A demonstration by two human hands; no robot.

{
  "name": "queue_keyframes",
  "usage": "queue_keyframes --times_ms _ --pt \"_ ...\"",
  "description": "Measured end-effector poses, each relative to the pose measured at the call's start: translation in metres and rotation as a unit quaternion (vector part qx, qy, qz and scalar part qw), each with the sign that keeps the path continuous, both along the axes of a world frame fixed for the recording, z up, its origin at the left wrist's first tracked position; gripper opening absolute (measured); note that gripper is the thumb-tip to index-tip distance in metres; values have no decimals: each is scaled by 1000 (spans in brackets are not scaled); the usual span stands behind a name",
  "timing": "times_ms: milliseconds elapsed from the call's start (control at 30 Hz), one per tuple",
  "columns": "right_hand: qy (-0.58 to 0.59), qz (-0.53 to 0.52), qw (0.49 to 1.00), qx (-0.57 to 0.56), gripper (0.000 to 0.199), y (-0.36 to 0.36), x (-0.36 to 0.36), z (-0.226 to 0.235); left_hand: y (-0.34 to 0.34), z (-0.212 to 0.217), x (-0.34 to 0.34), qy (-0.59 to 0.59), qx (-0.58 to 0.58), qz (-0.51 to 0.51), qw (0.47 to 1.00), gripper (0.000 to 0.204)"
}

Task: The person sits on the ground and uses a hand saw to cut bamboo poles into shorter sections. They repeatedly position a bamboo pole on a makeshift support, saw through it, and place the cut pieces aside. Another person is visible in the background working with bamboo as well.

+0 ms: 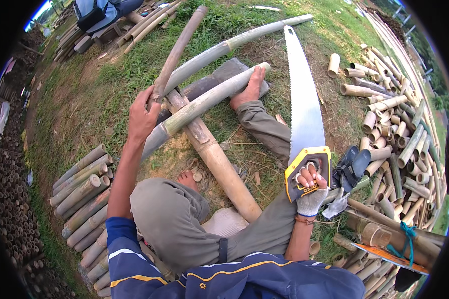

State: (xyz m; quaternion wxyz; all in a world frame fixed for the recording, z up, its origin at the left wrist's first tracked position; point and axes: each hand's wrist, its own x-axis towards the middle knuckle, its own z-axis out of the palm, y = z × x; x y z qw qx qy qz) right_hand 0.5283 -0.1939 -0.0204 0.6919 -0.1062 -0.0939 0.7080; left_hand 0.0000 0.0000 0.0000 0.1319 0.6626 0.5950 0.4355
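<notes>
gripping a saw (304, 112) is the right hand (312, 188); the left hand (142, 115) clasps a brown pole (181, 50).

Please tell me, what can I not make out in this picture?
In the head view:
- near pole: lower end, hidden behind the left forearm
- saw: underside, hidden by its own upper side
- other person: head, cut off by the top edge
- bamboo pieces at far left: too small to count, some cut off by the dark rim

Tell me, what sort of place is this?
Likely an outdoor bamboo-working yard: a heap of cut bamboo lies at right, bamboo lengths are stacked at left, and the right hand grips a handsaw.
</notes>
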Motion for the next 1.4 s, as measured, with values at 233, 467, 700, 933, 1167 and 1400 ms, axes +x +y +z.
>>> queue_keyframes --times_ms 233,467,700,933,1167,1400 --pt "-41 -25 998 -37 21 -6 2 1 87 -16 91 -43 -237 -195 951 54" --pt "-3 19 999 -42 20 -3 5 5 141 -45 138 36 -193 -260 945 65" --pt "-37 41 997 -59 22 0 8 -1 163 -62 170 108 -166 -246 949 70" --pt "-42 43 997 -43 21 -1 6 -6 165 -106 186 214 -96 -169 957 35" --pt "-66 49 996 -44 19 3 -6 3 157 -101 173 231 -82 -110 963 38" --pt "-61 63 995 -55 24 2 -1 2 142 -108 177 242 -64 -54 967 42"
